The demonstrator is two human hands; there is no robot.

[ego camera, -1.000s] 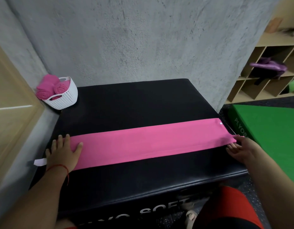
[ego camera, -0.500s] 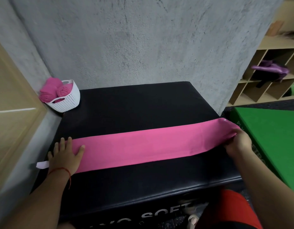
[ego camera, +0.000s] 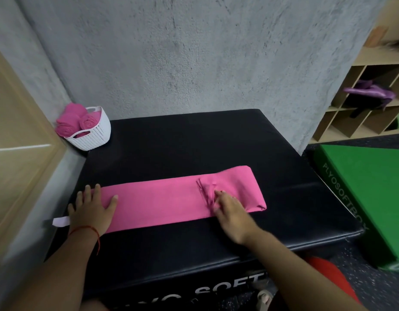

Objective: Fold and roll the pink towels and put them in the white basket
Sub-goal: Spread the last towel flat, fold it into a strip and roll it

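A long pink cloth towel (ego camera: 162, 200) is laid flat across the black padded vinyl surface (ego camera: 194, 142), w/ its 3 o'clock end doubled back over itself. It is judged light, soft and limp, so easily bunched. It is best taken at both corners of the doubled end, so a tight roll can be started. Its 9 o'clock end is pinned by the left hand (ego camera: 90, 209), grip released, fingers flat. Creased cloth is met by the right hand (ego camera: 232, 209); whether that grip pinches or only presses can't be told. A white perforated plastic basket (ego camera: 97, 135) at 10 o'clock is filled w/ rolled pink towels (ego camera: 70, 126).
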